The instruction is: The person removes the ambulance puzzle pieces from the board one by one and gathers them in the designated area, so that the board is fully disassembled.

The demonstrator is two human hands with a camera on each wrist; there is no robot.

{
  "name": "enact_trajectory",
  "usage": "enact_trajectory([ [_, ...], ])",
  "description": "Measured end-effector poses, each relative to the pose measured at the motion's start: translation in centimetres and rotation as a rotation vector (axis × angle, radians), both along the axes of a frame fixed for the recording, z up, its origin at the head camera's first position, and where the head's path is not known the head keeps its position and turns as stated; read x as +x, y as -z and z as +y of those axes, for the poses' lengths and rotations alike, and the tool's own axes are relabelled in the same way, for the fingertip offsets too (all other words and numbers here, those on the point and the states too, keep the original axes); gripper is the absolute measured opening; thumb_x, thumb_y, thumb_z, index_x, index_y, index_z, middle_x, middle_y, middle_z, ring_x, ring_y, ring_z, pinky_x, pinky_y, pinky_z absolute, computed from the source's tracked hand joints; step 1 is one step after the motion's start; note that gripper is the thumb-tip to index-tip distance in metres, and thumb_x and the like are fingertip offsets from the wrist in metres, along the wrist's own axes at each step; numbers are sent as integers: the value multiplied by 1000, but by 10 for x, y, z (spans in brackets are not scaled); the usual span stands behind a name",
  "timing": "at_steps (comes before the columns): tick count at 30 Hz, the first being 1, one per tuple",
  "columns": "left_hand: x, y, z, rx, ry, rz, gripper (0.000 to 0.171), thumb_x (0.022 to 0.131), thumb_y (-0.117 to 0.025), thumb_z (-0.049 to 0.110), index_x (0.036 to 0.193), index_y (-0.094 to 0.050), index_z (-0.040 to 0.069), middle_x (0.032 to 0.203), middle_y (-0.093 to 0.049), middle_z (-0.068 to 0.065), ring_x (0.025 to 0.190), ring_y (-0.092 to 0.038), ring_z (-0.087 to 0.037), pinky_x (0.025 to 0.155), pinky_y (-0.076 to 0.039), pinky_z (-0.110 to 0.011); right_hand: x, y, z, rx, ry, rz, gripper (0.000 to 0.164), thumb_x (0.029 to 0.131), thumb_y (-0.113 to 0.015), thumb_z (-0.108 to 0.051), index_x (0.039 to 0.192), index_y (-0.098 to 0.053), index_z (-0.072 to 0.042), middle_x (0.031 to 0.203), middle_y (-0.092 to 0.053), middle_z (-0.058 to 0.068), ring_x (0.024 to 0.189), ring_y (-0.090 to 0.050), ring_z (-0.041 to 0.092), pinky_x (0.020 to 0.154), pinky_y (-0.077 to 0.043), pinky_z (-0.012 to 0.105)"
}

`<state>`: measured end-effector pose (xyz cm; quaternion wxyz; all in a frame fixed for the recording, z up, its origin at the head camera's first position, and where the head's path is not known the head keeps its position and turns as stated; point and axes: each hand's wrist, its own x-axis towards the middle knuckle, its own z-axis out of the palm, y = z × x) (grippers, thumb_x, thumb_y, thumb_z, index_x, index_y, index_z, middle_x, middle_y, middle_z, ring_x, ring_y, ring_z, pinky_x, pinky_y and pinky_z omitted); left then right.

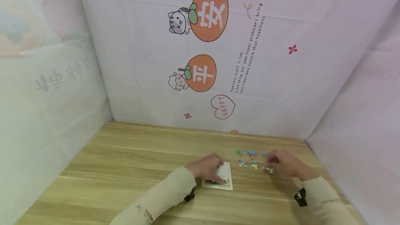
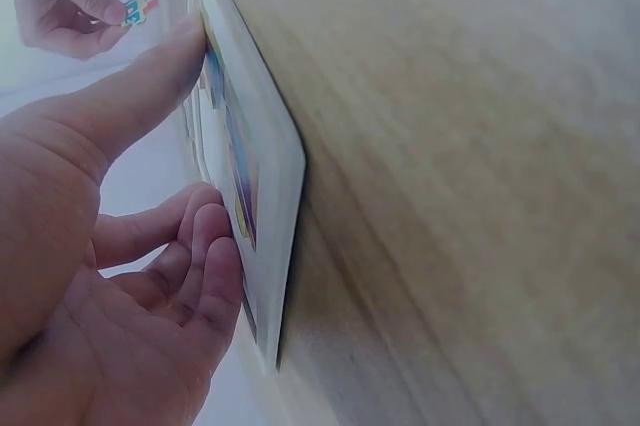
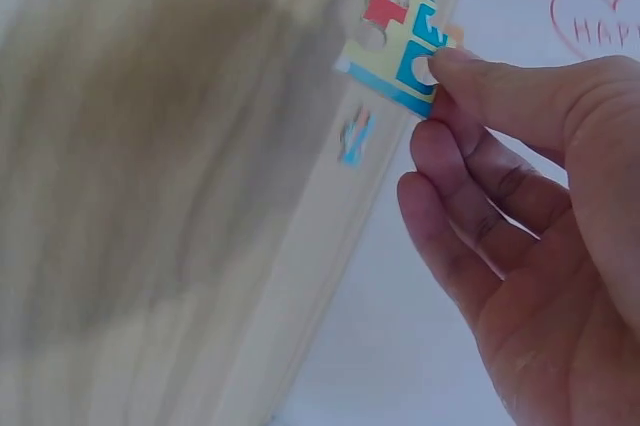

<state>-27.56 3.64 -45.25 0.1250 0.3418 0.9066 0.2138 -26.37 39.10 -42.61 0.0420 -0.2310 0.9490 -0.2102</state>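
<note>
My right hand (image 1: 285, 164) pinches a jigsaw piece (image 3: 400, 56), yellow, blue and red, between thumb and fingertips. Other loose jigsaw pieces lie beside it on the table, among them a blue one (image 1: 251, 153) and a yellowish one (image 1: 254, 164). To the left, my left hand (image 1: 207, 167) rests over a white-framed puzzle board (image 1: 230, 180). Its thumb reaches down to the colourful pieces fitted along the board's near side, while its other fingers bend loosely at the board's surface in the left wrist view. Part of the board is hidden under this hand.
The wooden table (image 1: 140, 155) runs back to a white printed cloth wall (image 1: 150, 89). Similar cloth walls stand on the left and right. A green piece (image 1: 239, 152) and a blue-and-white piece (image 1: 242, 163) lie nearest the board.
</note>
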Motion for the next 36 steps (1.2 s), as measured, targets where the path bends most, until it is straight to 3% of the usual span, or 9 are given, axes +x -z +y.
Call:
enact_trajectory([
  [8,1,-2,-1,10,-8,-23,65,87,-89,36,137,-61,6,119,-60,0,98,-51,-6,91,-51,-20,-11,-8,15,27,34,-45,12,98,-68,-1,88,-72,-8,84,-71,-1,73,-54,3,63,-48,23],
  [16,-2,2,-1,18,-1,-23,66,87,-89,37,138,-61,6,120,-60,0,99,-52,-5,92,-52,-21,-22,3,17,3,51,-71,13,97,-66,-1,87,-71,-6,80,-69,2,70,-53,5,62,-46,22],
  [21,-2,3,0,8,1,-16,66,87,-88,39,138,-60,8,120,-59,2,100,-52,-5,93,-52,-21,-24,12,18,-25,61,-30,10,95,-70,-1,89,-76,-6,86,-75,2,78,-62,6,69,-53,22],
  [26,-1,2,0,2,1,-10,65,87,-88,39,138,-60,9,119,-59,2,99,-52,-4,92,-51,-21,-27,19,18,17,75,36,9,94,-75,-4,90,-80,-10,92,-79,2,85,-70,12,75,-57,25],
  [36,-1,1,-2,3,3,-13,64,88,-88,39,138,-60,9,119,-58,2,99,-50,-4,93,-51,-20,-29,23,17,29,93,75,7,92,-79,-8,89,-83,-13,96,-79,4,88,-71,17,76,-59,31],
])
